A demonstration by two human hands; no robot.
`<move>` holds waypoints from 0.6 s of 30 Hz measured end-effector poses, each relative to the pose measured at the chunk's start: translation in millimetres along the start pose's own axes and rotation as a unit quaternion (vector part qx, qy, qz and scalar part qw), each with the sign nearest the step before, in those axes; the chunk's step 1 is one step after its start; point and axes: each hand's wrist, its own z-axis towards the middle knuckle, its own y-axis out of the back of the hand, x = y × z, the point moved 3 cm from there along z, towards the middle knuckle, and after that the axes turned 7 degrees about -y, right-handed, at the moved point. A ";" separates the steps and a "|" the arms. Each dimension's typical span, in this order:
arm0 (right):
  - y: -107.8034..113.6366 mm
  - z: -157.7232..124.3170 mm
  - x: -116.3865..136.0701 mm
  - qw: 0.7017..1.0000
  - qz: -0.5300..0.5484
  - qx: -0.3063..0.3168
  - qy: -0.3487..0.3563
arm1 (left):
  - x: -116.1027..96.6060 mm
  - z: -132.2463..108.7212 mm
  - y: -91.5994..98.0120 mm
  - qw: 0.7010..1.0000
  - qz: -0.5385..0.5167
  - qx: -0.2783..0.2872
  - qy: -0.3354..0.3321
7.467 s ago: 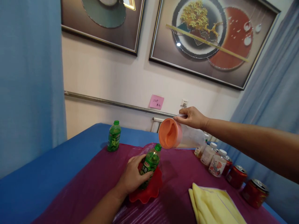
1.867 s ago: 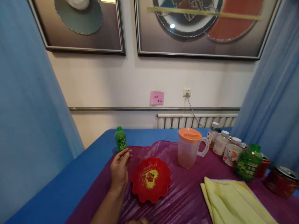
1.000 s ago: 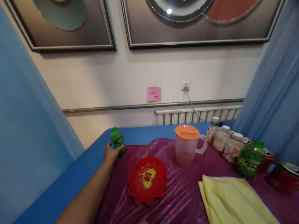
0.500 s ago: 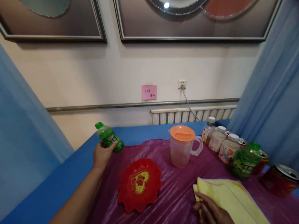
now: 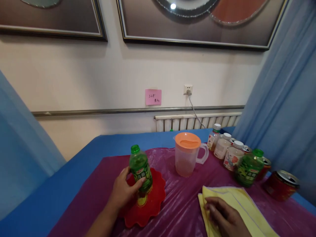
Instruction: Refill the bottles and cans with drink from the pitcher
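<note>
My left hand (image 5: pixel 122 190) is closed round a small green bottle (image 5: pixel 140 170) with a green cap, holding it upright over the red scalloped plate (image 5: pixel 153 205). My right hand (image 5: pixel 223 219) lies flat, fingers stretched out, on a folded yellow cloth (image 5: pixel 247 214) at the lower right. A clear jug with an orange lid (image 5: pixel 186 158) stands just behind the plate.
A purple plastic sheet (image 5: pixel 182 197) covers the blue table (image 5: pixel 74 177). Along the right side stand white-capped bottles (image 5: pixel 223 146), another green bottle (image 5: pixel 249 168) and red cans (image 5: pixel 280 186). Blue curtains hang on both sides; a wall with a radiator is behind.
My left hand picked up the green bottle from the far left of the table and brought it onto the red plate. My right hand came to rest on the yellow cloth.
</note>
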 end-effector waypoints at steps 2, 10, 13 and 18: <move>14.2 15.6 15.1 0.997 -0.016 -0.072 0.038 | -1.7 -4.1 0.2 0.999 0.019 0.010 -0.032; 26.1 127.8 78.6 0.972 0.009 -0.202 0.119 | 1.3 -11.6 -3.8 0.989 0.064 0.048 -0.123; 10.7 147.5 90.5 0.975 0.022 -0.174 0.134 | 7.6 -11.8 -6.1 0.988 0.068 0.052 -0.130; -8.0 153.6 93.0 0.970 0.054 -0.187 0.145 | 12.1 -13.0 -5.7 0.988 0.072 0.043 -0.133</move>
